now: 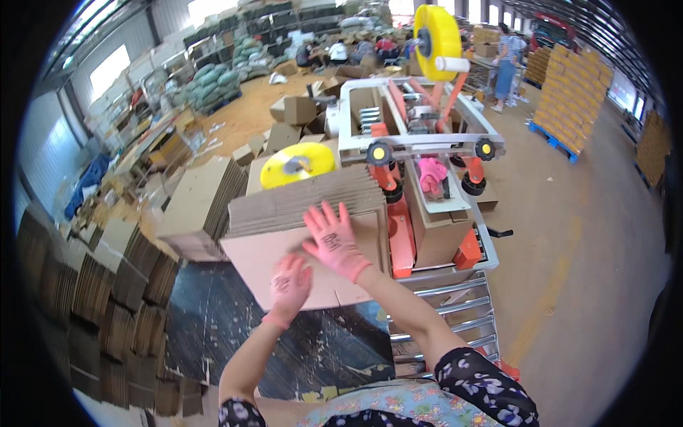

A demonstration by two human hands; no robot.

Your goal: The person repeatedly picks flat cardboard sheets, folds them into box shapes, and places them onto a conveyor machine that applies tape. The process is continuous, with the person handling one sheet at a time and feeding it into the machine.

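Both my hands wear pink gloves with dark print. My right hand [334,242] lies with spread fingers on the upper part of a flattened cardboard carton [263,260]. Lower and to the left, my left hand [290,286] is over the same carton; its fingers are slightly bent and a little blurred, and nothing shows in them. This carton leans at the front of a stack of flattened cartons [306,201], whose edges show behind it. Beneath its lower edge is a worn dark tabletop [277,349].
On the right stands a carton-sealing machine [420,146] with a yellow tape roll [437,43], a carton [434,231] inside and a roller conveyor [448,309] in front. Another yellow tape roll [299,165] lies behind the stack. More flattened cartons [117,299] stand left. People are farther back.
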